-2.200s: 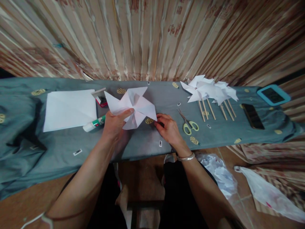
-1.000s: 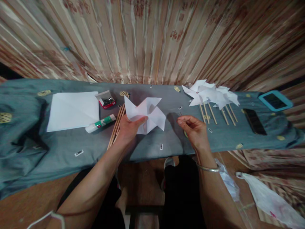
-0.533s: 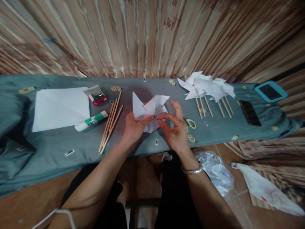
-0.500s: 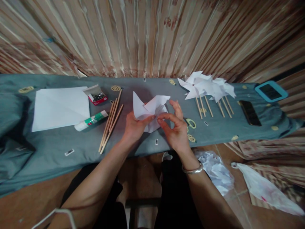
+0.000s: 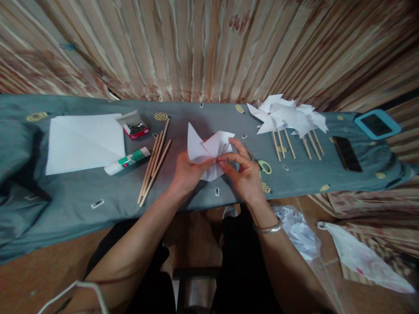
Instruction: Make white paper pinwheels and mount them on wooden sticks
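A white paper pinwheel [image 5: 199,148] with no stick showing is held above the middle of the table. My left hand [image 5: 190,172] grips it from the left, its thumb pressed near the centre and the other fingers hidden behind the paper. From the right, my right hand [image 5: 244,172] pinches at the pinwheel's centre with thumb and forefinger, while another finger touches the upper right blade. Whether a pin sits between those fingertips is too small to tell. Scissors [image 5: 264,167] with pale green handles lie just right of my right hand.
To the left are white paper sheets [image 5: 85,144], a glue stick [image 5: 127,161], a red box of pins [image 5: 135,129] and several wooden sticks [image 5: 153,163]. Pinwheels on sticks [image 5: 284,113], a black phone [image 5: 346,153] and a blue-framed device [image 5: 376,124] lie right. Plastic bags [image 5: 297,233] rest on the floor.
My right hand's fingers have closed in on the pinwheel's centre, and its raised finger has come down against the blade. The whole view has shifted slightly.
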A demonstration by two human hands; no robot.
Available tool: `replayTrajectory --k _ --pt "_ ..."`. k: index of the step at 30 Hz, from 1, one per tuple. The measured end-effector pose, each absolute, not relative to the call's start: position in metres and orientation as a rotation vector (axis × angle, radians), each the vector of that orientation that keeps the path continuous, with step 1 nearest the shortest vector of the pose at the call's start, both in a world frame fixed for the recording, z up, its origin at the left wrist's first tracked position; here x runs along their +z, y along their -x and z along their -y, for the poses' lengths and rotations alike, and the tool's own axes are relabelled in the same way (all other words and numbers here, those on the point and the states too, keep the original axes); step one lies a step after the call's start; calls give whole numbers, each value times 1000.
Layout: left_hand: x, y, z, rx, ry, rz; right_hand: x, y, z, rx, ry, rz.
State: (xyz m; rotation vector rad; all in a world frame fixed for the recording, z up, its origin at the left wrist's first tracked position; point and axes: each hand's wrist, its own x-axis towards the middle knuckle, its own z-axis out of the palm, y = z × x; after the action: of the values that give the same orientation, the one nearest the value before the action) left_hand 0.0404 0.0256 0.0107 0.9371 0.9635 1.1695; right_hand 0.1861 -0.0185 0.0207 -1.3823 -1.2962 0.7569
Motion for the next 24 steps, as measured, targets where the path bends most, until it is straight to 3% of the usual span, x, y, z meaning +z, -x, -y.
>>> replayTrajectory --k 24 --pt "11 -37 -23 1186 -1073 -1033 16 -183 19 840 1408 1202"
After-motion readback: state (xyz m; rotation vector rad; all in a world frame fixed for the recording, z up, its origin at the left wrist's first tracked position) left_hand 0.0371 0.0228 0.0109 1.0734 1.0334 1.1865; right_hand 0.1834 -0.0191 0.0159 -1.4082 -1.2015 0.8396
